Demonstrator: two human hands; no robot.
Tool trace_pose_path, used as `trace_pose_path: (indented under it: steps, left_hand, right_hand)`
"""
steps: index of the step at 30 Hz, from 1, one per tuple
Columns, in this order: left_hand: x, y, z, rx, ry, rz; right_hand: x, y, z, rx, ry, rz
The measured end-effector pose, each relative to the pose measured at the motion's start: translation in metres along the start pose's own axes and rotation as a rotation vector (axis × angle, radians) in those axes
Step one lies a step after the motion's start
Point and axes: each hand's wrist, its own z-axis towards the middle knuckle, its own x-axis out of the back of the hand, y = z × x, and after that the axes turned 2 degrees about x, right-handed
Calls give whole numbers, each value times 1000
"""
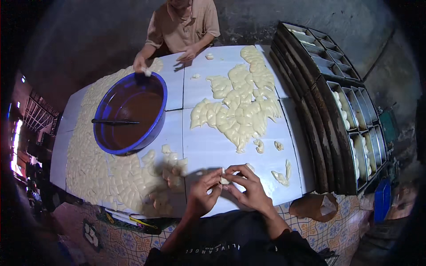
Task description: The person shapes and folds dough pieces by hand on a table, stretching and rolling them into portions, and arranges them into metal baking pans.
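At the near edge of the white tiled table (208,157), my left hand (206,190) and my right hand (244,186) meet, fingers curled and pinched on a small piece of pale dough (224,179). A spread of flattened dough pieces (120,177) covers the table's left side, beside and below my left hand. Another cluster of dough pieces (237,111) lies beyond my hands at centre right, with a few loose scraps (282,177) to the right of my right hand. A blue basin (157,122) of brown liquid sits at left, a dark stick across it.
Across the table a person (184,24) handles a pale piece above the basin's far rim. Stacked dark metal trays (319,133) with compartments, some holding pale dough, line the right side. A brown bag (310,206) and a blue container (381,201) are low at the lower right.
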Motion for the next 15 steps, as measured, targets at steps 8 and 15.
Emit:
trace_pose_path:
  steps: [8,15]
  left_hand:
    - [-1,10,-8,-161,70,228]
    - [-10,37,-11,23,17,285]
  right_hand:
    - [6,-9,-6,-58,-81,88]
    - [9,-3,-15,-179,-61,286]
